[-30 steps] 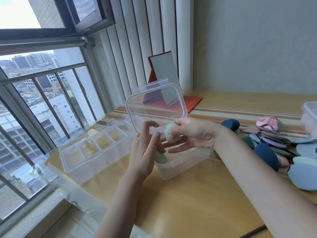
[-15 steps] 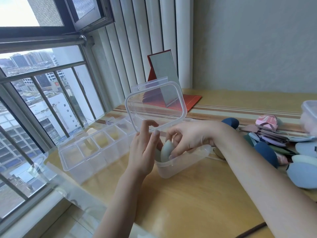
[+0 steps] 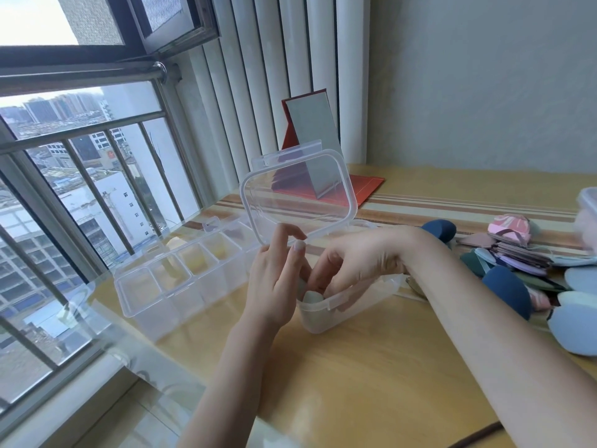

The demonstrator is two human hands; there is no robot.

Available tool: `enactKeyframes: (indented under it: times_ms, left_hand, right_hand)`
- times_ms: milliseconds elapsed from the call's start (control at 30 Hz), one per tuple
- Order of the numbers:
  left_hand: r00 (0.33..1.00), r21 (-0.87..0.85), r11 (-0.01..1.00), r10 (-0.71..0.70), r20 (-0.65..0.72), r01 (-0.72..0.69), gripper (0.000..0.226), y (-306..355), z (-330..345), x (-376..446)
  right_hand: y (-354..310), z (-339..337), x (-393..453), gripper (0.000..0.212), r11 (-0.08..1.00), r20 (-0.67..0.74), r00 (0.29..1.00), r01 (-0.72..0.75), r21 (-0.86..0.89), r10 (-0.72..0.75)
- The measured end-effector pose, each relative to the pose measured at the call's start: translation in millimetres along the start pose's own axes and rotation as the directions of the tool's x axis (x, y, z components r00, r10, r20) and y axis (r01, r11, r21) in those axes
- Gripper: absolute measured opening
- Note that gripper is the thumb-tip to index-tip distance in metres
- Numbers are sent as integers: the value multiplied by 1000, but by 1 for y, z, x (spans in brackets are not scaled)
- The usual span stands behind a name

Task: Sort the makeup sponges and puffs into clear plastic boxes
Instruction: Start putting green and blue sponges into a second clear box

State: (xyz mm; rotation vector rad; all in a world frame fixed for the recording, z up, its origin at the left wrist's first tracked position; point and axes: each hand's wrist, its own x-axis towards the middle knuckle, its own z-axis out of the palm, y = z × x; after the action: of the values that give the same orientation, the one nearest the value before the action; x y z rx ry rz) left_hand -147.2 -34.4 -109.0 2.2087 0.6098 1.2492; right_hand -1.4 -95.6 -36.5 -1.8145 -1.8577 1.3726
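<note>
A small clear plastic box stands on the wooden table with its hinged lid raised. My left hand is at the box's left side and pinches the lid's lower edge between finger and thumb. My right hand reaches down into the box, its fingers curled round a pale green sponge that sits low inside against the front wall. A pile of sponges and puffs in dark blue, light blue, pink and purple lies to the right of my right forearm.
A long clear divided organizer lies open to the left of the box, close to the window railing. A red folding mirror stands behind the box. Another clear box shows at the right edge.
My right hand has brought the pale green sponge down from above the rim into the box. The left hand has stayed on the lid.
</note>
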Motion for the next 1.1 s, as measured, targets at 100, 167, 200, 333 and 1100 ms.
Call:
enactKeyframes:
  times_ms: [100, 167, 200, 333, 1100]
  left_hand:
    - [1000, -13, 1000, -4, 14, 4, 36, 0, 0, 0]
    - [1000, -18, 1000, -10, 22, 11, 35, 0, 0, 0]
    - [1000, -21, 1000, -15, 22, 16, 32, -1, 0, 0]
    - [999, -26, 999, -24, -21, 23, 25, -2, 1, -1]
    - [988, -111, 993, 25, -155, -43, 44, -4, 3, -1]
  right_hand:
    - [4, -1, 0, 27, 996, -11, 1000, 0, 94, 2]
    - [5, 2, 3, 23, 997, -80, 997, -13, 71, 19]
    - [5, 2, 5, 22, 1000, -119, 993, -26, -3, 26]
    - [-3, 8, 10, 17, 978, -205, 978, -70, -196, 28]
    - [3, 9, 18, 45, 997, -216, 974, -72, -10, 68]
